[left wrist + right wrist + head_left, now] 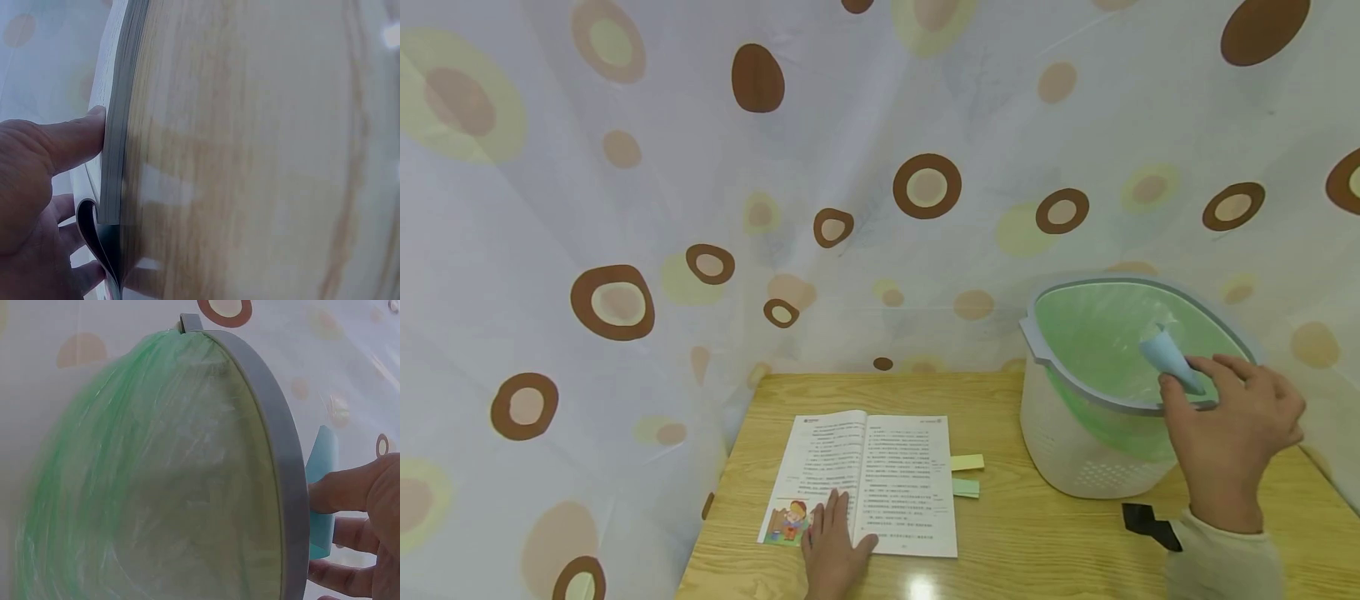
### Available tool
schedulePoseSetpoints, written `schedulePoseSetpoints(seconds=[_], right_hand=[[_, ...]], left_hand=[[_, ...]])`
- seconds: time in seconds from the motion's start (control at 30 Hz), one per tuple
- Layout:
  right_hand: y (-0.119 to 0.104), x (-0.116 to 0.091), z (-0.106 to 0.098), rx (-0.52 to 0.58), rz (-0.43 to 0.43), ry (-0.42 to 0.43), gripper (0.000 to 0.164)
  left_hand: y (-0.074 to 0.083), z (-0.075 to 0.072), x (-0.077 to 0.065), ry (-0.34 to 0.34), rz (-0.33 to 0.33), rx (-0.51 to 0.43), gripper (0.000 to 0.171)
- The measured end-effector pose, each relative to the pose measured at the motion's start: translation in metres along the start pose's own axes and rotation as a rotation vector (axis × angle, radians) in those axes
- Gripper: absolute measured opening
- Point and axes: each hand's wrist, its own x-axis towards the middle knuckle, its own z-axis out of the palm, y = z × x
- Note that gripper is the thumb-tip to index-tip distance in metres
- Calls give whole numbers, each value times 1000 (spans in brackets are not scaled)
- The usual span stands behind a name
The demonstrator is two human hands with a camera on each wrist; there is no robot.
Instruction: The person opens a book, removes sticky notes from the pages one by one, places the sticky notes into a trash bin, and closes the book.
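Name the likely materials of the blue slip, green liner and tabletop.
Blue slip: probably matte paper, being a thin, curved sheet. Green liner: seemingly glossy plastic film, translucent and wrinkled. Tabletop: wood or wood-look laminate, smooth and shiny, with visible grain and glare.

Left hand [837, 550] touches open book [906, 467]; right hand [1232, 421] pinches blue slip [1167, 352].

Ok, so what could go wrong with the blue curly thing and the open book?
The right hand pinches the light-blue curled slip near the grey rim of the white plastic bin, so it might drop outside. The open white-paged book could shift or lose its place if the left hand resting on it slides or lifts.
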Motion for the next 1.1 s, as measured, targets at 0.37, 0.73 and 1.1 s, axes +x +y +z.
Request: schedulePoseSetpoints(seconds=[0.37,0.73,1.1], right_hand=[[2,2,-2,-44,31,-81,41],[4,1,-1,-38,5,-90,42],[-14,-14,7,232,-244,202,25]], left_hand=[[1,-1,1,5,-8,6,81],[2,-2,0,12,9,-2,80],[3,-2,-1,6,-1,14,80]])
